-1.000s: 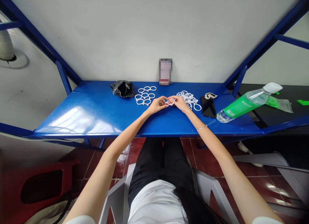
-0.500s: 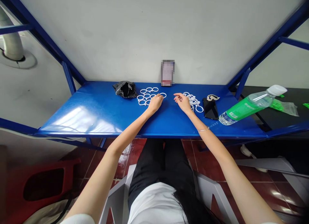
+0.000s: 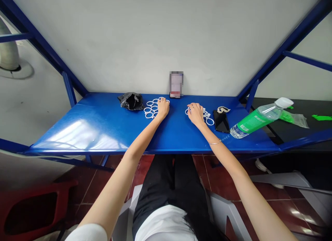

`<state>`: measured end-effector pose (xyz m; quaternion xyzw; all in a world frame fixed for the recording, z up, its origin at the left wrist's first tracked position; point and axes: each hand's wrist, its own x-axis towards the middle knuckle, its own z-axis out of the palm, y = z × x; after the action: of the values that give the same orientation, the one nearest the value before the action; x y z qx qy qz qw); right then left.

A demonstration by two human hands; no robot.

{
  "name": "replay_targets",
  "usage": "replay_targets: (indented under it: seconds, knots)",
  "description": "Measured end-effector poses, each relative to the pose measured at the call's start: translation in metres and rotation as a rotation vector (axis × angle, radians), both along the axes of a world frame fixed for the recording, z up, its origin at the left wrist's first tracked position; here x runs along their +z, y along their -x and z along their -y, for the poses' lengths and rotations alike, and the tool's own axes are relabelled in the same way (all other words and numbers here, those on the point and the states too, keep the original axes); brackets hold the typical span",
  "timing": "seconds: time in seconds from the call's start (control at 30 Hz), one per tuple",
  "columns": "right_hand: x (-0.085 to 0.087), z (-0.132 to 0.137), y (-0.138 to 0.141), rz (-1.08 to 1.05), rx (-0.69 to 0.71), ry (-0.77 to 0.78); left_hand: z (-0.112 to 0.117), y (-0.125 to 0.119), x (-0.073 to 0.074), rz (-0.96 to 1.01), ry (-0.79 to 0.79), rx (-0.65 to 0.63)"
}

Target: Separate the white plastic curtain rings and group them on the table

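Note:
Several white plastic rings with small tabs (image 3: 148, 109) lie side by side in rows on the blue table (image 3: 103, 130). Over the right edge of those rows is my left hand (image 3: 163, 108), its fingers pressed together and pointing down on a white ring, partly covered. To the right lies a loose pile of similar white rings (image 3: 210, 121). My right hand (image 3: 196, 113) rests at the pile's left side with bent fingers. A white ring (image 3: 186, 111) pokes out past its fingertips, and the hand hides part of the pile.
A crumpled black bag (image 3: 131, 101) lies open left of the rows. A phone-like object (image 3: 176, 85), blurred, leans on the wall. Right of the pile are a black phone (image 3: 221, 121), a beige looped item (image 3: 223, 109) and a green-labelled water bottle (image 3: 255, 121).
My left hand has brought its ring left against the rows. My right hand has closed its fingers at the pile, and a ring now shows at its left. The view has shifted slightly.

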<state>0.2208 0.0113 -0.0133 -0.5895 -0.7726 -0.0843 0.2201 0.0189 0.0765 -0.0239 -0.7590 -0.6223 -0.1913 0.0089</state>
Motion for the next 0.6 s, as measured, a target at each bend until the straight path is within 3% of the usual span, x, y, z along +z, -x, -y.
replay_targets:
  seconds: [0.23, 0.6]
  knots:
    - [-0.008, -0.012, -0.010, 0.056, -0.032, 0.043, 0.010, 0.009, 0.002, -0.081, -0.001, 0.076]
    - [-0.013, -0.017, -0.010, 0.125, -0.043, 0.050, 0.012, 0.028, 0.003, -0.039, 0.014, 0.196]
